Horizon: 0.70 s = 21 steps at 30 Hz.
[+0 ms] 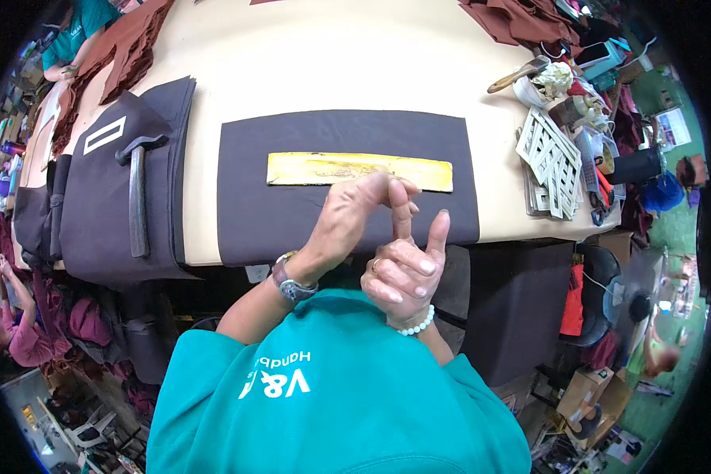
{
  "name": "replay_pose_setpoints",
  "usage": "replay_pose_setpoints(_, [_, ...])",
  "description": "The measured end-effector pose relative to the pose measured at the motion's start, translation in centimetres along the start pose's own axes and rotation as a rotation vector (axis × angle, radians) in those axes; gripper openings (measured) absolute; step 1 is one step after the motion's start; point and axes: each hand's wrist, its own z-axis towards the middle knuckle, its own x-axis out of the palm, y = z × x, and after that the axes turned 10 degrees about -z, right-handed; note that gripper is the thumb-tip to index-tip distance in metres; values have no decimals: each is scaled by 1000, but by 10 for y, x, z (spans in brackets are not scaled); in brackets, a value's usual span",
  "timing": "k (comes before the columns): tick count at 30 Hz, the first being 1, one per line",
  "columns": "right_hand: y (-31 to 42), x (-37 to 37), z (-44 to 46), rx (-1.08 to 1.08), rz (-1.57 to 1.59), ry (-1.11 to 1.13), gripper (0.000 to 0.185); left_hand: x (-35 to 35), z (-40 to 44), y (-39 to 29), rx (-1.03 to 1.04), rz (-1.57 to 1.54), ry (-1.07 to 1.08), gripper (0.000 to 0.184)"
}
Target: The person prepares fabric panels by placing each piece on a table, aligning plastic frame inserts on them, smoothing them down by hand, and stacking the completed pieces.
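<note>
My left hand (359, 207), with a watch on its wrist, is closed, its fingertips around the top of my right index finger. My right hand (404, 272), wearing a ring and a pale bead bracelet, has its index finger stretched out and its thumb raised apart. Its other fingers curl toward the palm, and I see nothing held there. Just beyond both hands lies a long yellow strip (292, 169) with brownish smears and dark edges. It rests flat on a dark sheet of material (249, 213) at the table's near edge.
A hammer (138, 197) lies on stacked dark pieces (95, 205) at left. To the right are pale slotted templates (551, 158), a brush (517, 74) and a bowl (528, 93). Brown pieces (138, 47) lie far left, near another person (75, 39).
</note>
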Motion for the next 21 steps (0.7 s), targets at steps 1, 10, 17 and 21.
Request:
replay_pose_setpoints(1, [0,1,-1,19,-242,-81,70,4,-3,-8,-62,197,-5,42])
replay_pose_setpoints(10, [-2,19,1,227,-1840,-477,46,-23,-10,-6,-78,65,-195,49])
replay_pose_setpoints(17, [75,-3,-2,-305,-3003,-1003,48,-82,-26,-31,240,1284,-381,35])
replay_pose_setpoints(21, [84,-17,3,-305,-2991,-1013,46,-100,-45,-17,181,1541,-410,42])
